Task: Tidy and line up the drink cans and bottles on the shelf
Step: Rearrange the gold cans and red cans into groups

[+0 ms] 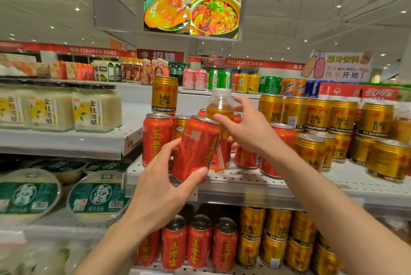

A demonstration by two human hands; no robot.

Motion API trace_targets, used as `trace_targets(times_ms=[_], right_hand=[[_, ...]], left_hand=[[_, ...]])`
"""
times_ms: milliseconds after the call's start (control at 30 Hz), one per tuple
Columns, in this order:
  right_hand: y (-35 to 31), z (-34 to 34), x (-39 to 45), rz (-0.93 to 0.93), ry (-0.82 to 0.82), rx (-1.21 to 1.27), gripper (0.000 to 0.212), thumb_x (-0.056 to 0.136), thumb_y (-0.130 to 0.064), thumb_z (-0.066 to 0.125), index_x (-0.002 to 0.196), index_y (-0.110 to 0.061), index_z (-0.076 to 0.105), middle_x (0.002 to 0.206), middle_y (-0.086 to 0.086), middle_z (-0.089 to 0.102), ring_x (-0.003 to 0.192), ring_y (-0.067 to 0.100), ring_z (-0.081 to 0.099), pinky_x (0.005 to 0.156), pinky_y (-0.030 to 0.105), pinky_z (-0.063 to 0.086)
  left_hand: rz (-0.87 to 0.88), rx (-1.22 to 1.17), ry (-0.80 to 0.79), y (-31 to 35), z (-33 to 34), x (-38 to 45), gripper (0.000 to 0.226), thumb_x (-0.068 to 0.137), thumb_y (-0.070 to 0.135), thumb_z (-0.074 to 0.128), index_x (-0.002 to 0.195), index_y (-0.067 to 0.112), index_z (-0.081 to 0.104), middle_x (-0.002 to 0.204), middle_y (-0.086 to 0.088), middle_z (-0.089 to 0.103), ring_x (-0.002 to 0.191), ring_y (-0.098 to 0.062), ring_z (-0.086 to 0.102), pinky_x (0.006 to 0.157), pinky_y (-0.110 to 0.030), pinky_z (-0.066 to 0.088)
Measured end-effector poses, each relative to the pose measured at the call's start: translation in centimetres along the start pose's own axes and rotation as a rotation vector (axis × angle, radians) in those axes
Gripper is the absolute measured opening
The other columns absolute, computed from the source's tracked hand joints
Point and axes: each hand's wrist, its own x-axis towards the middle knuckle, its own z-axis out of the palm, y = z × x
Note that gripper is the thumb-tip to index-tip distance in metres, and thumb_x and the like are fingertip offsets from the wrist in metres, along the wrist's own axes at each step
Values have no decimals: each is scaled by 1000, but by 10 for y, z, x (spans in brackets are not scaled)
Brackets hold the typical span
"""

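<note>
My left hand [162,182] grips a red drink can [195,148] with yellow characters, tilted, just above the front edge of the white perforated shelf [244,177]. My right hand [246,128] reaches past it with fingers spread around a clear bottle of amber drink with a pale cap [220,105]; whether it grips the bottle is unclear. Another red can [156,139] stands upright to the left. A gold Red Bull can [164,94] is stacked on top behind it. More red cans [245,157] stand behind my right wrist.
Gold cans [311,152] fill the shelf to the right in two tiers. Jars with yellow labels [89,108] sit on the left shelf, round tubs [97,194] below them. The lower shelf holds red cans [198,243] and gold cans [275,237].
</note>
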Motion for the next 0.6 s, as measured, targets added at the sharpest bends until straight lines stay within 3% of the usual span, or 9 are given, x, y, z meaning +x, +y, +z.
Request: trace_targets(times_ms=[167, 367, 467, 533, 600], right_hand=[[2, 14, 9, 9, -45, -71, 85, 87, -60, 67, 151, -25, 25, 118, 1, 67, 89, 22, 70, 82, 48, 61], [8, 8, 3, -35, -15, 48, 87, 84, -60, 70, 152, -31, 26, 128, -7, 61, 100, 16, 69, 84, 45, 62], [8, -8, -5, -47, 6, 111, 85, 83, -58, 72, 153, -30, 31, 124, -13, 56, 96, 7, 68, 78, 39, 63], [12, -24, -11, -39, 22, 131, 86, 82, -59, 72, 152, -30, 33, 133, -10, 56, 103, 9, 66, 80, 41, 62], [16, -39, -20, -24, 29, 135, 84, 81, -61, 72, 151, -32, 35, 142, -6, 55, 112, 10, 60, 82, 41, 60]], left_hand=[[-72, 7, 11, -4, -10, -7, 57, 76, 63, 70, 120, 59, 35, 111, 30, 58, 100, 19, 54, 77, -4, 39], [-129, -4, 5, -9, -12, -12, 70, 75, 63, 71, 132, 47, 35, 118, 29, 55, 101, 23, 51, 78, -5, 37], [-128, 10, 4, -8, -9, -11, 69, 75, 63, 71, 132, 48, 34, 120, 25, 57, 106, 14, 53, 84, -10, 37], [-130, 10, 11, -6, -3, -11, 71, 74, 65, 70, 133, 47, 34, 123, 21, 57, 111, 8, 54, 87, -16, 39], [-127, 16, 21, -1, 5, -10, 71, 74, 66, 69, 133, 46, 33, 124, 20, 56, 111, 3, 55, 85, -12, 37]])
